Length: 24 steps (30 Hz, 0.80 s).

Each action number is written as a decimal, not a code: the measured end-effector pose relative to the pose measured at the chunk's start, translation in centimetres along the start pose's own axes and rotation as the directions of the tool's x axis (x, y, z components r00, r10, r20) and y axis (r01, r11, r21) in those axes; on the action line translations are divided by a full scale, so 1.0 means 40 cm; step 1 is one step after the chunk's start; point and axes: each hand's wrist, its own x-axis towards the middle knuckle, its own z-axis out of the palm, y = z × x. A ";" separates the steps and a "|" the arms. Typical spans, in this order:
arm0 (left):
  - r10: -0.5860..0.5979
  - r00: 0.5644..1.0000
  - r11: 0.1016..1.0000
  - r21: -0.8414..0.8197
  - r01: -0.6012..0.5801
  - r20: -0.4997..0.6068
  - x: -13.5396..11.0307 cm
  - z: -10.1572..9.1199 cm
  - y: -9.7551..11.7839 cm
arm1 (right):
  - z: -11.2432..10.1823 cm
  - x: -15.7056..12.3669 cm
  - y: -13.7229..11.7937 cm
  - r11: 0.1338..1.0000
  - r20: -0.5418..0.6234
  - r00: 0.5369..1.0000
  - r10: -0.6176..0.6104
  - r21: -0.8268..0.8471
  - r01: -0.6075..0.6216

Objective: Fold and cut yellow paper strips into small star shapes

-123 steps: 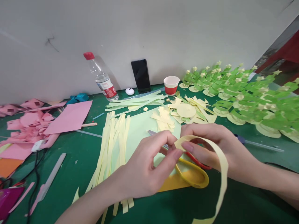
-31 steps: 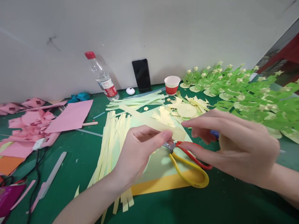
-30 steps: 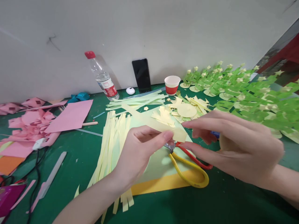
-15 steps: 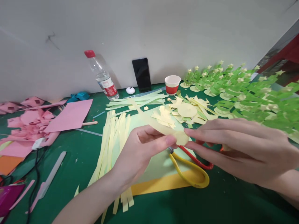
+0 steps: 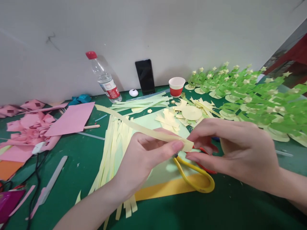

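Observation:
My left hand (image 5: 146,158) pinches a pale yellow paper strip (image 5: 131,124) between thumb and fingers. The strip's long tail runs up to the left, and its short folded end pokes out beyond my left thumb. Right beside that folded end is my right hand (image 5: 242,150), its thumb and index finger apart; its other fingers are partly hidden. Below both hands lie scissors (image 5: 209,189) with a yellow and a red handle, their blades mostly covered. They rest on a light green paper sheet (image 5: 165,174) with a yellow-orange sheet (image 5: 165,189) under its near edge.
Pale yellow strips (image 5: 112,140) lie left of the sheet. Behind are paper scraps (image 5: 169,118), a paper cup (image 5: 177,88), a phone (image 5: 145,76) and a bottle (image 5: 109,86). Green paper crafts with stars (image 5: 251,95) crowd the right; pink paper (image 5: 72,119) lies left.
The strip's long tail now extends up to the left, where it was foreshortened before. My right thumb and index finger have spread apart from the folded end. My left hand stays nearly in place.

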 end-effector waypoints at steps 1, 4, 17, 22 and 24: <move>0.012 1.000 1.000 0.012 -0.012 0.003 -0.001 -0.001 -0.001 | 0.002 -0.002 0.000 0.999 0.006 1.000 0.027 0.026 -0.027; 0.037 0.999 0.997 0.074 -0.037 -0.008 -0.004 -0.003 -0.003 | 0.010 -0.008 -0.003 0.991 0.027 0.995 0.098 0.091 -0.100; 0.077 0.997 0.984 0.164 -0.074 -0.011 -0.003 -0.006 -0.009 | 0.001 0.007 -0.016 0.867 0.151 0.927 0.344 0.328 -0.375; 0.092 0.995 0.971 0.224 -0.080 -0.041 -0.005 -0.005 -0.009 | -0.005 0.007 -0.014 0.842 0.133 0.917 0.377 0.363 -0.399; 0.105 0.993 0.965 0.248 -0.089 -0.052 -0.005 -0.007 -0.009 | -0.005 0.008 -0.011 0.834 0.147 0.913 0.381 0.371 -0.408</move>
